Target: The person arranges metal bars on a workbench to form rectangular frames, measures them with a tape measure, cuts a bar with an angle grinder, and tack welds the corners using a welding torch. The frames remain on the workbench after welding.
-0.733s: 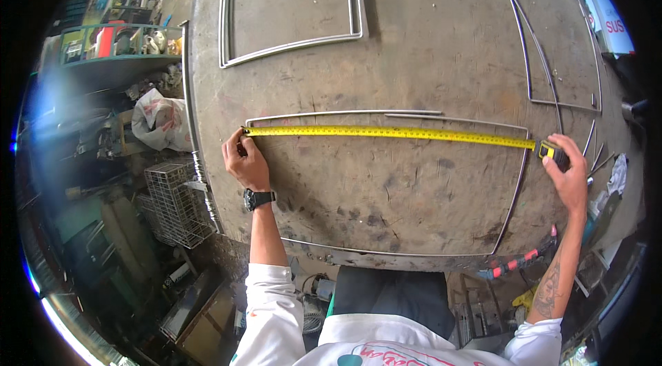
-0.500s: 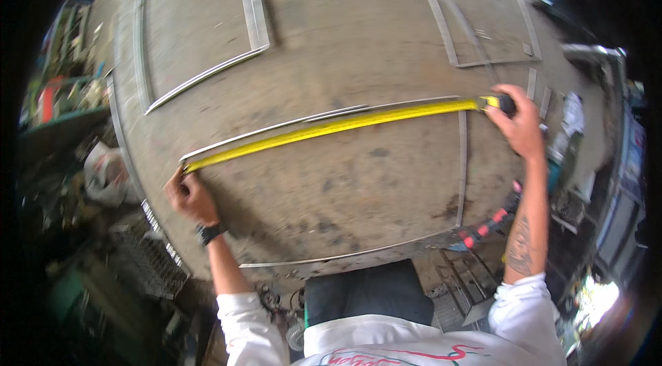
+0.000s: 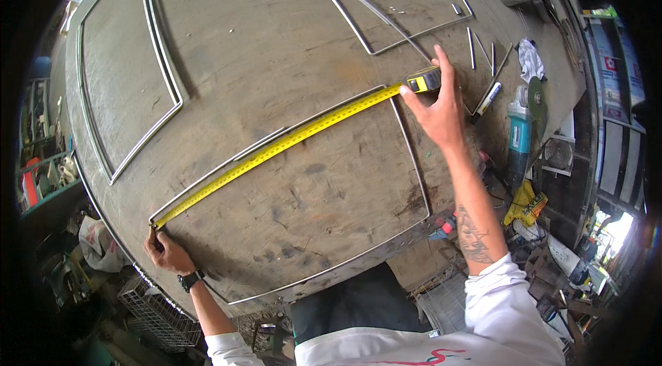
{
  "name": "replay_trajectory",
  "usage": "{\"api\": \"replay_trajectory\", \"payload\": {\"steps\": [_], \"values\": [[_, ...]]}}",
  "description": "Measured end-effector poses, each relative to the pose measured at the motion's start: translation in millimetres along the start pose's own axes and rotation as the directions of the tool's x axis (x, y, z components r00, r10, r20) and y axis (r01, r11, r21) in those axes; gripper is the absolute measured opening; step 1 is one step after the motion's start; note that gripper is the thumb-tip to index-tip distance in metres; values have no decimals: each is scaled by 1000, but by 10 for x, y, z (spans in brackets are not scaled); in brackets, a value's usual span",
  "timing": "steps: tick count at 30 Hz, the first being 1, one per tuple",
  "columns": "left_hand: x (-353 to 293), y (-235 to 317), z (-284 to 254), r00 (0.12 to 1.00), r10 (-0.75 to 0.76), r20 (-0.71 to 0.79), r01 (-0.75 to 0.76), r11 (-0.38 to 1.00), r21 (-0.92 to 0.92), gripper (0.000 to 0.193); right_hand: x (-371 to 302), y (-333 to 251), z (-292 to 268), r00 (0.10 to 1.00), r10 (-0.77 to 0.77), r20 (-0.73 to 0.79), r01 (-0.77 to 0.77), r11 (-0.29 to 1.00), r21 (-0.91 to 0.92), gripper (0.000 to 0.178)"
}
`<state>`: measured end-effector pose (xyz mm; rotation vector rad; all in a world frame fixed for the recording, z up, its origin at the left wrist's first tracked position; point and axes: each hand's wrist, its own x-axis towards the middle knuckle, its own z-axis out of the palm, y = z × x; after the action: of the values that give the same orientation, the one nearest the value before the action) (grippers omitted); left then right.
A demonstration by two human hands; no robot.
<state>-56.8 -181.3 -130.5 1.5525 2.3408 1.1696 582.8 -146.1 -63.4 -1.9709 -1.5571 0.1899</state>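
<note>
A yellow tape measure blade (image 3: 296,138) stretches slantwise across the brown work table, along the far bar of a thin metal frame (image 3: 238,157). My left hand (image 3: 169,254), with a dark watch on its wrist, pinches the blade's end at the frame's left corner. At the other end, my right hand (image 3: 441,114) holds the black and yellow tape measure case (image 3: 424,80) between thumb and fingers, near the frame's far right corner. A short metal strip (image 3: 260,143) overlaps the far bar midway. The frame's near bar (image 3: 331,275) runs by the table's front edge.
Another metal frame (image 3: 165,66) lies far left, and a third one (image 3: 338,11) with a crossing bar lies farther back. On the right are short metal pieces (image 3: 472,47), a marker (image 3: 489,98), a teal angle grinder (image 3: 518,133) and a white cloth (image 3: 530,61). A wire basket (image 3: 162,318) stands lower left.
My view has turned, so the table and tape slant more steeply and the grinder shows clearly. Both hands keep hold of the tape measure, its blade still stretched along the bar.
</note>
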Motion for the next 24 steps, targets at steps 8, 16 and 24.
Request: {"api": "replay_trajectory", "payload": {"steps": [8,16,24], "values": [[44,-86,-74,1000,-5,18,4,999,54,27,-208,227,353,959,19,-283,27,987,159,104],[75,13,-61,1000,-28,6,26,984,176,27,-190,258,325,958,10,-285,24,993,114,97],[107,-187,-148,997,-58,47,57,998,16,26,-176,266,332,957,-18,-289,45,995,86,95]]}}
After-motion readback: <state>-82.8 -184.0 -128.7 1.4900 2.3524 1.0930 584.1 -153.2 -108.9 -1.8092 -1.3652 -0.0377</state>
